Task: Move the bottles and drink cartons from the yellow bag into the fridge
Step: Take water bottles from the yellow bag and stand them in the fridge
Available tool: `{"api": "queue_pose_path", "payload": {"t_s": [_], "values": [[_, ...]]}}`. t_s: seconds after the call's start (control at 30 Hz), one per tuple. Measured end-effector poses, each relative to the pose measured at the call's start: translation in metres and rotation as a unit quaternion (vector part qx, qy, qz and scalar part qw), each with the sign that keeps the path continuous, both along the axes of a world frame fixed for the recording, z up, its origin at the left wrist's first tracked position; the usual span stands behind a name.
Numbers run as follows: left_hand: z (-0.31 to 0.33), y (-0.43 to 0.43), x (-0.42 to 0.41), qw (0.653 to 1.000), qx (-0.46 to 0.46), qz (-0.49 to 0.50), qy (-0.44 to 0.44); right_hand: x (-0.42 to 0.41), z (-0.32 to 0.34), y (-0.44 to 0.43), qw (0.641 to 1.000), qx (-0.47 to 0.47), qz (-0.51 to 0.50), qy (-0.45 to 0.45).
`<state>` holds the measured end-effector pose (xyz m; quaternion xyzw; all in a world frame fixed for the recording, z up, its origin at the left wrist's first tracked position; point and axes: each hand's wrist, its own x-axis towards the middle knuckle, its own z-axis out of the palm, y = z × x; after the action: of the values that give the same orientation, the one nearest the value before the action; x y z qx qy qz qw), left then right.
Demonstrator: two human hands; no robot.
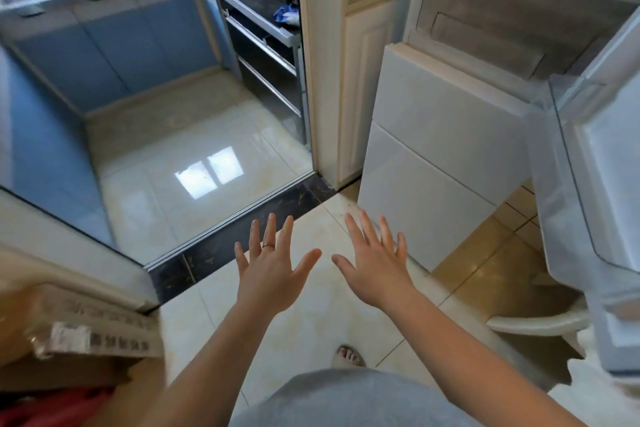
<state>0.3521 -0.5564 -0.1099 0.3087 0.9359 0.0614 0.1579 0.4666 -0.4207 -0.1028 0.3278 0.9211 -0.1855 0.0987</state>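
My left hand [270,270] and my right hand [377,263] are stretched out in front of me over the floor, palms down, fingers spread and straight, holding nothing. A ring sits on one finger of the left hand. The white fridge [433,163] stands to the right with its upper door [595,163] swung open towards me; the door's clear shelf shows nothing in it. The upper compartment [502,28] looks blurred and grey inside. No yellow bag, bottle or carton is in view.
A cardboard box with a label [90,336] sits at the lower left above something red [59,406]. Ahead, a dark threshold [242,239] leads into a kitchen with blue cabinets [114,48] and a stove unit [263,42]. A white stool [540,322] stands under the fridge door.
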Motion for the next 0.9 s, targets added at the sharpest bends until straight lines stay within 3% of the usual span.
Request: {"api": "queue_pose_path", "payload": {"t_s": [0.47, 0.9], "values": [[-0.027, -0.137, 0.158, 0.996, -0.006, -0.085, -0.038, 0.193, -0.015, -0.134, 0.996, -0.048, -0.065, -0.041], [-0.024, -0.080, 0.345, 0.967, -0.046, -0.247, -0.040, 0.412, -0.017, -0.116, 0.980, -0.057, -0.191, -0.025]]}}
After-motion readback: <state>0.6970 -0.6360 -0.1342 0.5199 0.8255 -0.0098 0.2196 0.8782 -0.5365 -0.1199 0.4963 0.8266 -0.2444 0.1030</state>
